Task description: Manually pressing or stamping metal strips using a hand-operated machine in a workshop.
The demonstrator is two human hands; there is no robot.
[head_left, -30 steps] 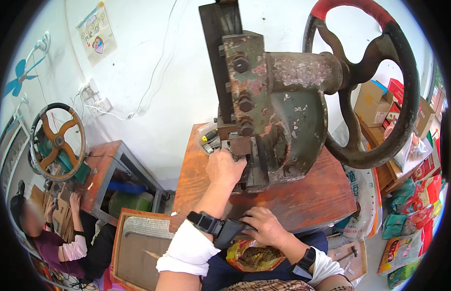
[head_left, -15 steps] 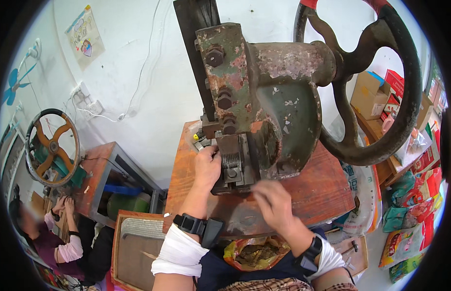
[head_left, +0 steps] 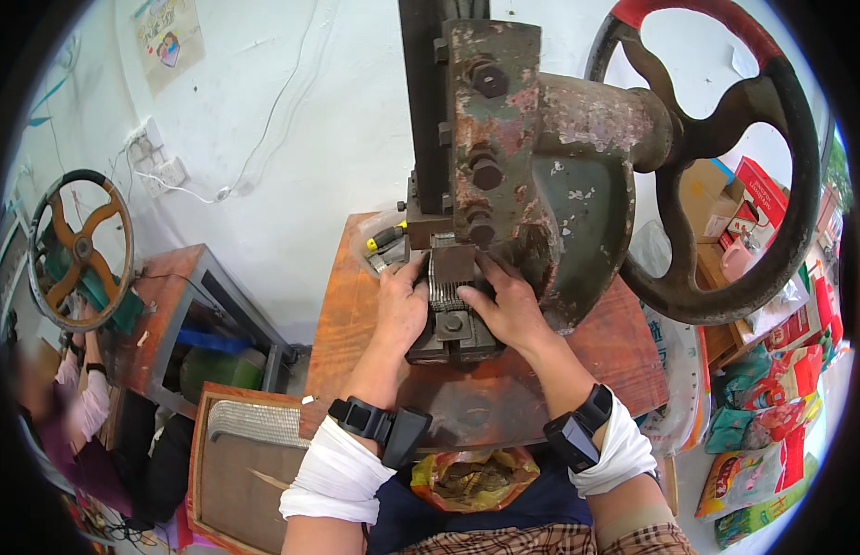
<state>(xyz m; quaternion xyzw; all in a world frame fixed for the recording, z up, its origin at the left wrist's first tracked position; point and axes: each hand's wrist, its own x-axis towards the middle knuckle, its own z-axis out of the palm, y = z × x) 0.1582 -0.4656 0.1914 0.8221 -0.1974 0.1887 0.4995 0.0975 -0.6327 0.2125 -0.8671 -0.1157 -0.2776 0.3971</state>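
Observation:
The green, worn hand press [head_left: 504, 120] stands in front of me, its ram [head_left: 451, 265] low over the metal die block [head_left: 455, 326]. A ribbed silvery metal strip [head_left: 446, 296] lies across the die, below the ram. My left hand [head_left: 402, 303] is closed on the strip's left side, its fingertips partly hidden beside the die. From the right, my right hand [head_left: 509, 303] grips the strip, thumb on the ribs and fingers reaching behind the ram.
The press sits on a reddish wooden table [head_left: 578, 370]. Its large handwheel [head_left: 789, 185] stands at the right. A yellow-handled tool [head_left: 386, 239] lies behind my left hand. Below are an open bag of metal pieces [head_left: 474, 481] and a tray [head_left: 236, 481]. Another person [head_left: 74, 444] works at far left.
My right hand has moved from the table's front up to the die and taken hold of the strip. My left hand stays beside it. The view has shifted, so the press appears further right.

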